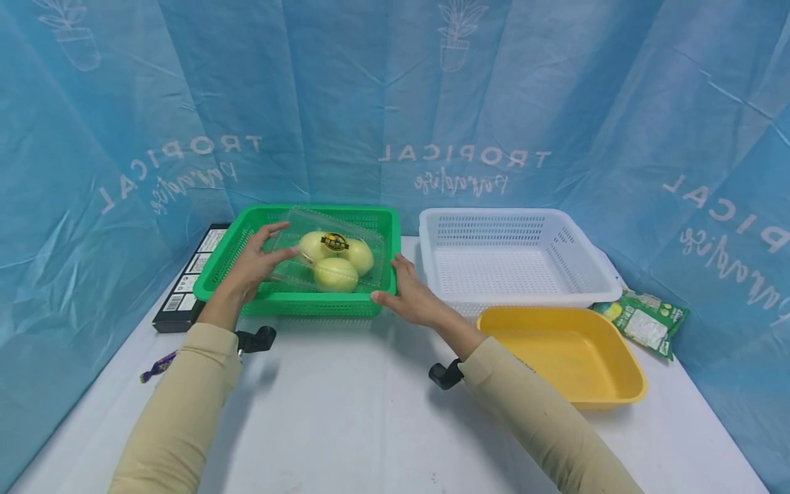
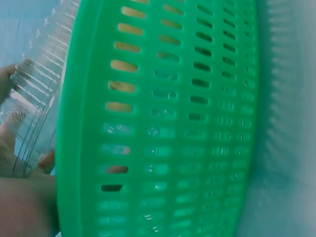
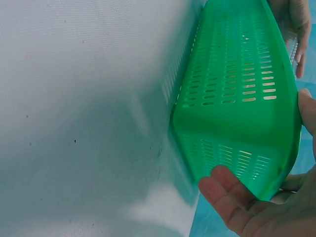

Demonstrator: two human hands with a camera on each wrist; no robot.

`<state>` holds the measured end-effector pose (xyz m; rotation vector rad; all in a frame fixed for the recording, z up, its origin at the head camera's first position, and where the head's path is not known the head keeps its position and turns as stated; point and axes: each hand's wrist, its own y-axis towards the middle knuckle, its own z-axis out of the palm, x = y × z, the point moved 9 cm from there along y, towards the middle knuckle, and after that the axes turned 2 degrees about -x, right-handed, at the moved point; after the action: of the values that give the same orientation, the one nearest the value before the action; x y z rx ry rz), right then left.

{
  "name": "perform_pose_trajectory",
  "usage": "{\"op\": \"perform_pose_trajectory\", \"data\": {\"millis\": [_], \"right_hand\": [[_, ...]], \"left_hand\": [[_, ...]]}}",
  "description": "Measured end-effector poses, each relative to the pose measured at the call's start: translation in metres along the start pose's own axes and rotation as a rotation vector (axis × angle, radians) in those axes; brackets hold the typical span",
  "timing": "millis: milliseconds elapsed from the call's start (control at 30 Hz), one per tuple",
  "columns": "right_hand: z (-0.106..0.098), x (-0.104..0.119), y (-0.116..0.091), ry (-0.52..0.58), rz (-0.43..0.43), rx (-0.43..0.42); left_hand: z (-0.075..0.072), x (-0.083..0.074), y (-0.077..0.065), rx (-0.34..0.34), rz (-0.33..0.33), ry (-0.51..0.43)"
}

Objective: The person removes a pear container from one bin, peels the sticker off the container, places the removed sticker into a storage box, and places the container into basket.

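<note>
1. The head view shows the left hand (image 1: 254, 264) pinching the left end of a clear pack (image 1: 333, 252), which lies askew inside the green basket (image 1: 321, 297).
2. The right hand (image 1: 409, 291) grips the basket's near right corner, thumb and fingers on either side of the rim.
3. The step in hand looks like handling the pack at the basket, whether placing it or lifting it; which of the two I cannot tell. The left wrist view shows the pack's end standing above the rim.
4. The next move seems to call for a steady basket and an even hold on the pack, since its contents could roll.
5. Inside the pack are three pale, round fruits (image 1: 335, 274) under a dark label (image 1: 335, 241).
6. To the right stands the white basket (image 1: 494, 267), its perforated floor in view, and nearer the person a yellow tub (image 1: 549, 350), its smooth floor showing.
</note>
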<state>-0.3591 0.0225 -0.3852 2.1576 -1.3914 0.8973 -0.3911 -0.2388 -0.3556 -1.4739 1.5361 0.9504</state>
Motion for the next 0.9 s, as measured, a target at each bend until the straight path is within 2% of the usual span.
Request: {"op": "perform_pose_trajectory", "data": {"millis": [500,767,900], "right_hand": [[0.0,0.001,-0.001,-0.009,-0.001,0.012],[0.001,0.0,0.0,-0.021,-0.003,0.013],[0.001,-0.001,0.0,-0.022,-0.001,0.014]], "left_hand": [[-0.003,-0.005,-0.01,-0.16,-0.06,-0.112],[-0.004,-0.005,-0.014,-0.221,-0.077,-0.137],[-0.006,-0.006,-0.015,-0.252,-0.079,-0.121]]}}
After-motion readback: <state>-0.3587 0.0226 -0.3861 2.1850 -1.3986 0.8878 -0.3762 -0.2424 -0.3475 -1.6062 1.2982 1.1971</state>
